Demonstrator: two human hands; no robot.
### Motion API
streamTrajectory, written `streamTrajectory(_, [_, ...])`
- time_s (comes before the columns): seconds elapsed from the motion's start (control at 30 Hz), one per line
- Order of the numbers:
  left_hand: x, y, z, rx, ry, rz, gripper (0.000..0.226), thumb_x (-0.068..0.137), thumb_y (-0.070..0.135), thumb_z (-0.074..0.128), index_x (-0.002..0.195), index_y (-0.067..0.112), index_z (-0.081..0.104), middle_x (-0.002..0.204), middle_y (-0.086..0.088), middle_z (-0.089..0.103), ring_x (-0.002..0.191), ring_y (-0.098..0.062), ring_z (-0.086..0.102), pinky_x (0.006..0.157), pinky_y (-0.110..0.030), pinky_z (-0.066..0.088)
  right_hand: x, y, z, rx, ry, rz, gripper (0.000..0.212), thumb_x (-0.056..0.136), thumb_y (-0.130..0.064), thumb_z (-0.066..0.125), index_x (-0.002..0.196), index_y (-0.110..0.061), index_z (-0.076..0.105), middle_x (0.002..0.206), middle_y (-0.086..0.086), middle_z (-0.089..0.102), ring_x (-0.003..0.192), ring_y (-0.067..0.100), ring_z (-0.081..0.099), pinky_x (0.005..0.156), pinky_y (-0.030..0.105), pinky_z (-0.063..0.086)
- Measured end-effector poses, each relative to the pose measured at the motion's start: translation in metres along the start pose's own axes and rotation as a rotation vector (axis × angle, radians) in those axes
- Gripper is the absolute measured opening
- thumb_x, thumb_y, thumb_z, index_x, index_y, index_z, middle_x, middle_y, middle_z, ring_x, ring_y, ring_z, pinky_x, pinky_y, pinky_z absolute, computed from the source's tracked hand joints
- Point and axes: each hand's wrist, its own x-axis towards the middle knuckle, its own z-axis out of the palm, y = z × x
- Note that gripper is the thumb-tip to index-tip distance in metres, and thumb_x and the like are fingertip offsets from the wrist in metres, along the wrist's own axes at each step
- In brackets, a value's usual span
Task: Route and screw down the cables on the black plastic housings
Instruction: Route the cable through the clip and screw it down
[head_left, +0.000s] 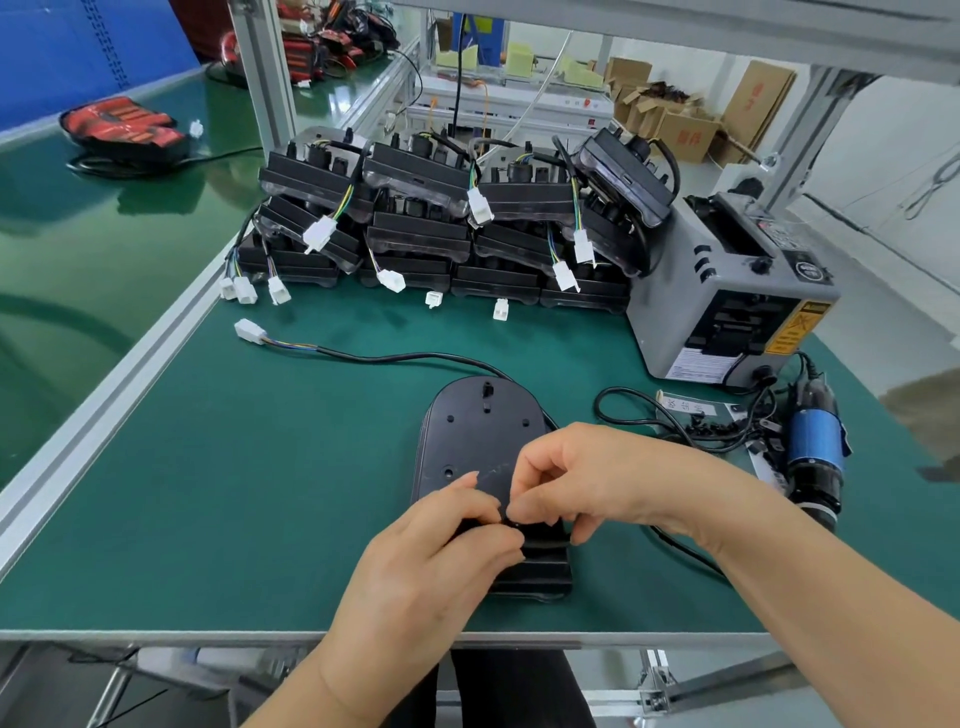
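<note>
Both hands meet over the near end of the black housing (478, 447), which lies flat on the green mat (260, 493) right under them. The left hand (436, 551) and right hand (587, 478) each curl their fingers and pinch a small dark piece (511, 521) between their tips; what it is cannot be told. The cable (405, 357) runs beyond the hands to a white connector (249, 330) off to their left. A blue screwdriver (815, 447) lies right of the right hand, with stacked housings (415, 228) farther beyond

One housing (478, 441) lies near centre on the bench (260, 493); stacked housings (415, 228) sit behind it, tape dispenser (727, 301) far right, electric screwdriver (815, 452) near right
</note>
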Motion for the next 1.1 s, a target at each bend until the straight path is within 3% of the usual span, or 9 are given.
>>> streamTrajectory(0.23, [0.000, -0.004, 0.000, -0.026, -0.002, 0.014, 0.006, 0.090, 0.020, 0.061, 0.093, 0.019, 0.067, 0.094, 0.006, 0.057, 0.085, -0.011, 0.062, 0.100, -0.035, 0.048, -0.013, 0.001, -0.004, 0.049, 0.150, -0.023, 0.014, 0.088, -0.031, 0.065, 0.080, -0.020, 0.065, 0.067, -0.006, 0.060, 0.063, 0.004, 0.055, 0.056, 0.018, 0.049])
streamTrajectory(0.4, [0.002, -0.004, 0.000, -0.013, 0.003, 0.033, 0.009, 0.090, 0.020, 0.061, 0.088, 0.015, 0.068, 0.092, 0.007, 0.056, 0.083, -0.011, 0.062, 0.101, -0.034, 0.048, -0.056, 0.031, -0.052, 0.096, 0.757, -0.055, 0.020, 0.085, -0.032, 0.062, 0.066, -0.026, 0.065, 0.061, -0.007, 0.065, 0.051, -0.002, 0.055, 0.048, 0.016, 0.047])
streamTrajectory(0.47, [0.003, -0.004, 0.000, -0.013, 0.004, 0.033, 0.010, 0.090, 0.021, 0.061, 0.087, 0.014, 0.069, 0.093, 0.008, 0.056, 0.085, -0.011, 0.063, 0.102, -0.032, 0.046, -0.071, 0.055, -0.077, 0.045, 1.010, 0.017, 0.021, 0.088, -0.028, 0.059, 0.069, -0.023, 0.065, 0.061, -0.003, 0.065, 0.050, 0.003, 0.056, 0.047, 0.023, 0.048])
streamTrajectory(0.53, [0.002, -0.004, 0.000, -0.019, 0.007, 0.035, 0.012, 0.090, 0.021, 0.061, 0.086, 0.014, 0.070, 0.092, 0.008, 0.056, 0.084, -0.011, 0.063, 0.102, -0.032, 0.047, -0.076, 0.083, -0.100, -0.091, 1.132, 0.193, 0.027, 0.091, -0.032, 0.052, 0.075, -0.012, 0.061, 0.068, 0.008, 0.065, 0.054, 0.014, 0.058, 0.054, 0.030, 0.049])
streamTrajectory(0.67, [0.003, -0.004, 0.001, -0.010, 0.014, 0.044, 0.017, 0.090, 0.021, 0.061, 0.083, 0.011, 0.072, 0.092, 0.008, 0.055, 0.086, -0.007, 0.061, 0.101, -0.032, 0.047, -0.070, 0.132, -0.130, -0.402, 0.959, 0.760, 0.067, 0.081, -0.070, 0.051, 0.103, -0.006, 0.052, 0.103, 0.018, 0.061, 0.094, 0.033, 0.063, 0.078, 0.039, 0.047])
streamTrajectory(0.73, [0.003, -0.005, 0.001, -0.011, 0.017, 0.049, 0.016, 0.090, 0.021, 0.061, 0.083, 0.011, 0.072, 0.092, 0.008, 0.055, 0.086, -0.006, 0.061, 0.100, -0.033, 0.048, -0.060, 0.146, -0.136, -0.406, 0.844, 0.871, 0.087, 0.070, -0.081, 0.054, 0.109, -0.004, 0.048, 0.109, 0.019, 0.062, 0.099, 0.036, 0.062, 0.087, 0.044, 0.050])
streamTrajectory(0.83, [0.003, -0.004, 0.001, -0.001, 0.015, 0.045, 0.016, 0.089, 0.021, 0.062, 0.082, 0.011, 0.072, 0.091, 0.008, 0.055, 0.083, -0.008, 0.061, 0.098, -0.035, 0.050, -0.048, 0.157, -0.139, -0.310, 0.763, 0.900, 0.098, 0.066, -0.078, 0.061, 0.126, -0.002, 0.045, 0.117, 0.018, 0.059, 0.094, 0.038, 0.063, 0.087, 0.047, 0.052])
streamTrajectory(1.0, [0.003, -0.004, 0.002, 0.008, 0.023, 0.047, 0.016, 0.089, 0.020, 0.062, 0.082, 0.010, 0.072, 0.089, 0.006, 0.057, 0.079, -0.010, 0.061, 0.098, -0.034, 0.050, -0.047, 0.174, -0.145, 0.054, 0.752, 0.816, 0.069, 0.068, -0.045, 0.082, 0.109, 0.002, 0.052, 0.098, 0.022, 0.059, 0.086, 0.038, 0.065, 0.082, 0.050, 0.055])
streamTrajectory(1.1, [0.003, -0.005, 0.002, 0.007, 0.028, 0.050, 0.015, 0.089, 0.020, 0.062, 0.082, 0.011, 0.072, 0.088, 0.004, 0.058, 0.078, -0.011, 0.061, 0.096, -0.035, 0.051, -0.053, 0.178, -0.144, 0.270, 0.768, 0.780, 0.065, 0.067, -0.039, 0.085, 0.106, -0.001, 0.048, 0.101, 0.021, 0.056, 0.084, 0.037, 0.063, 0.072, 0.044, 0.055])
